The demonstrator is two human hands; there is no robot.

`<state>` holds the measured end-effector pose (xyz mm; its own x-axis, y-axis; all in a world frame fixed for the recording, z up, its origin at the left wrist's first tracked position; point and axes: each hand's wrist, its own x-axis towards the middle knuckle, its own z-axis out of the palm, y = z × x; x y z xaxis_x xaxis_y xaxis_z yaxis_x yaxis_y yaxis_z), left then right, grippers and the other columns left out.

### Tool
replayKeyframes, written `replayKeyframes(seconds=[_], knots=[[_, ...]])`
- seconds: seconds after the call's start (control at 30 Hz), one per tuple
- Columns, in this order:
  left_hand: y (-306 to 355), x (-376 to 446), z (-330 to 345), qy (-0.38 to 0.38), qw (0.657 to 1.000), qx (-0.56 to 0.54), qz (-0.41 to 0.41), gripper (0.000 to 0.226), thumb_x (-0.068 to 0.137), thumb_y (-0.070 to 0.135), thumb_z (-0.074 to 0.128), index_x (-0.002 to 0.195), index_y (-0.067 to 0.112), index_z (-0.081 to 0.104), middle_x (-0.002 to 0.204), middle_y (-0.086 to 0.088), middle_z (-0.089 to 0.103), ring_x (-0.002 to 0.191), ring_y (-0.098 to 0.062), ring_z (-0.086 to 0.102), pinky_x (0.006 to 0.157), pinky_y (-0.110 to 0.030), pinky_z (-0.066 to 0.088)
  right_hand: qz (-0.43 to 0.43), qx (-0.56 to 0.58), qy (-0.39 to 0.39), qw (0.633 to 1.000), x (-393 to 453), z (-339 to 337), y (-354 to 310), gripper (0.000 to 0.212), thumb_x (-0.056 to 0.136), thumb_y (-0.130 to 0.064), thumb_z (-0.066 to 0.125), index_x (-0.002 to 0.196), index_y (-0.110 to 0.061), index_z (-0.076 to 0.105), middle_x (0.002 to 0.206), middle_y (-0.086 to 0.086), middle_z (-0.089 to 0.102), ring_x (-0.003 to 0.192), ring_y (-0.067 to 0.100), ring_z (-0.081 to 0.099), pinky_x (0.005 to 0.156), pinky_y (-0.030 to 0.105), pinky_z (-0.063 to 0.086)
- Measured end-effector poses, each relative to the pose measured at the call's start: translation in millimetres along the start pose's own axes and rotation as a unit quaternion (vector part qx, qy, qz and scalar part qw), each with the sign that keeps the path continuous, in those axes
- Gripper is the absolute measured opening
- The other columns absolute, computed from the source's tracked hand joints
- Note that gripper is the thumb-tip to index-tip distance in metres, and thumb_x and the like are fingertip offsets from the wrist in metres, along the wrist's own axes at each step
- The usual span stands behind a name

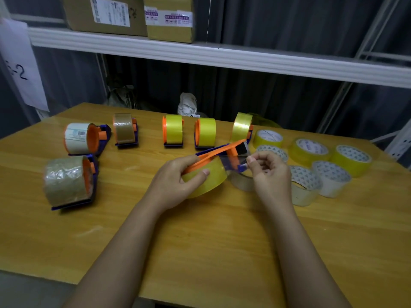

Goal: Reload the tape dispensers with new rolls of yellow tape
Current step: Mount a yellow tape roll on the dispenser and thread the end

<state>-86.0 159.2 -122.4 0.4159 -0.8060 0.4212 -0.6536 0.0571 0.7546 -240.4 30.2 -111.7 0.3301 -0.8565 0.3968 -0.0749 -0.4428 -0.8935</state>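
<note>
While the left hand (175,181) curls its grip round a yellow tape roll (206,178) seated in an orange and blue dispenser (219,153) near the middle of the counter (200,252), the right hand (270,172) pinches the loose tape end (235,162) at the dispenser's right tip. Three dispensers with yellow tape (173,131) stand upright in a row just beyond. Further left sit three dispensers with brown or white rolls (66,181). Loose rolls (309,150) cluster on the right, some yellow, some pale. Cardboard boxes (106,14) rest on the far shelf (222,56).
</note>
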Motion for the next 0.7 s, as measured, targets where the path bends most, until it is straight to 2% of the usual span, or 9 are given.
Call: replayKeyframes(seconds=[0.07, 0.13, 0.23, 0.3, 0.37, 0.47, 0.57, 0.7], knots=[[-1.3, 1.3, -2.6, 0.018, 1.0, 0.01, -0.009, 0.054, 0.076, 0.058, 0.052, 0.109, 0.018, 0.064, 0.099, 0.002, 0.063, 0.092, -0.019, 0.059, 0.079, -0.049, 0.05, 0.012, 0.024, -0.015, 1.0, 0.9, -0.4, 0.3, 0.009, 0.09, -0.01, 0.065, 0.084, -0.016, 0.065, 0.076, -0.005, 0.063, 0.067, -0.002, 0.055, 0.062, 0.009, 0.046], [-2.6, 5.0, -4.6, 0.022, 0.999, 0.027, -0.006, 0.056, 0.074, 0.059, 0.046, 0.109, 0.019, 0.064, 0.099, 0.001, 0.062, 0.093, -0.018, 0.057, 0.079, -0.046, 0.05, 0.027, 0.04, -0.033, 0.998, 1.1, -0.7, 0.8, 0.006, 0.089, -0.01, 0.066, 0.085, -0.014, 0.068, 0.078, -0.004, 0.065, 0.069, 0.001, 0.057, 0.063, 0.009, 0.046], [-0.4, 15.9, -7.1, 0.009, 0.996, 0.091, 0.005, 0.038, 0.07, 0.058, 0.036, 0.085, 0.029, 0.056, 0.082, 0.006, 0.057, 0.077, -0.013, 0.053, 0.062, -0.032, 0.04, 0.007, 0.023, -0.038, 0.999, -1.4, 1.8, 1.6, 0.011, 0.089, -0.012, 0.065, 0.087, -0.021, 0.069, 0.08, -0.008, 0.067, 0.071, -0.002, 0.058, 0.064, 0.008, 0.046], [3.2, 25.7, -8.6, 0.002, 0.992, 0.124, 0.009, 0.035, 0.07, 0.059, 0.034, 0.074, 0.028, 0.05, 0.072, 0.007, 0.052, 0.068, -0.01, 0.049, 0.056, -0.03, 0.032, -0.006, 0.013, -0.03, 0.999, -3.3, 3.8, 1.6, 0.015, 0.09, -0.013, 0.065, 0.087, -0.027, 0.068, 0.082, -0.011, 0.067, 0.073, -0.004, 0.059, 0.064, 0.008, 0.045], [3.7, 35.5, -9.5, 0.002, 0.99, 0.138, 0.004, 0.047, 0.075, 0.068, 0.04, 0.073, 0.022, 0.051, 0.068, 0.005, 0.051, 0.063, -0.01, 0.047, 0.055, -0.03, 0.032, -0.01, 0.017, -0.015, 1.0, -4.2, 5.5, 1.8, 0.016, 0.09, -0.013, 0.065, 0.086, -0.028, 0.067, 0.081, -0.013, 0.067, 0.074, -0.006, 0.059, 0.064, 0.007, 0.045], [0.6, 44.1, -10.6, 0.001, 0.994, 0.11, -0.017, 0.06, 0.066, 0.079, 0.052, 0.072, 0.019, 0.052, 0.066, 0.003, 0.053, 0.062, -0.015, 0.05, 0.055, -0.033, 0.036, 0.001, 0.032, 0.005, 0.999, -3.9, 8.2, 2.0, 0.014, 0.089, -0.013, 0.067, 0.086, -0.026, 0.069, 0.082, -0.013, 0.068, 0.076, -0.008, 0.06, 0.066, 0.007, 0.046], [-7.0, 40.0, -9.5, 0.017, 0.998, 0.064, -0.013, 0.058, 0.067, 0.075, 0.056, 0.072, 0.017, 0.053, 0.067, -0.002, 0.055, 0.064, -0.019, 0.053, 0.059, -0.044, 0.044, 0.028, 0.067, 0.01, 0.997, -1.7, 11.2, 1.9, 0.015, 0.087, -0.011, 0.069, 0.083, -0.025, 0.071, 0.083, -0.01, 0.07, 0.077, -0.004, 0.063, 0.069, 0.009, 0.048], [-11.3, 31.6, -8.0, 0.037, 0.997, 0.063, 0.003, 0.05, 0.075, 0.067, 0.055, 0.074, 0.017, 0.055, 0.071, 0.001, 0.054, 0.069, -0.017, 0.053, 0.061, -0.044, 0.044, 0.043, 0.087, 0.002, 0.995, -0.9, 11.6, -0.7, 0.009, 0.085, -0.008, 0.07, 0.083, -0.016, 0.074, 0.079, -0.002, 0.073, 0.079, 0.007, 0.067, 0.072, 0.016, 0.053]])
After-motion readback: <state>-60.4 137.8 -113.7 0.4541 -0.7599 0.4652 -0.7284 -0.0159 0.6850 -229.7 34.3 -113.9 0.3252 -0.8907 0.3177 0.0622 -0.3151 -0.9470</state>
